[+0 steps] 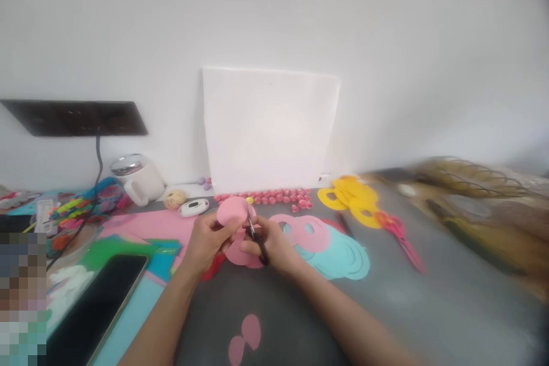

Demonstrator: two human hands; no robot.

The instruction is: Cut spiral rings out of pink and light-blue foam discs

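My left hand (pixel 215 235) pinches a round pink paper piece (pixel 232 211) by its lower edge, above the grey table (pixel 257 303). In my right hand (pixel 271 243) is a pair of black-handled scissors (pixel 257 240), its blades up against the right side of the pink piece. More pink paper circles (pixel 242 253) lie beneath my hands. Just right of my right hand, pink cut rings (pixel 315 233) overlap a pile of light blue ones (pixel 343 254). Two small joined pink ovals (pixel 251 331) rest nearer to me.
Yellow rings (pixel 355 197) and pink scissors (pixel 401 237) lie to the right. Small rolled red pieces (pixel 274 199) line up before a white board (pixel 270 126). Leftward are a phone (pixel 100 303), coloured sheets (pixel 150 223), a white mug (pixel 143 180) and a cable (pixel 99 154).
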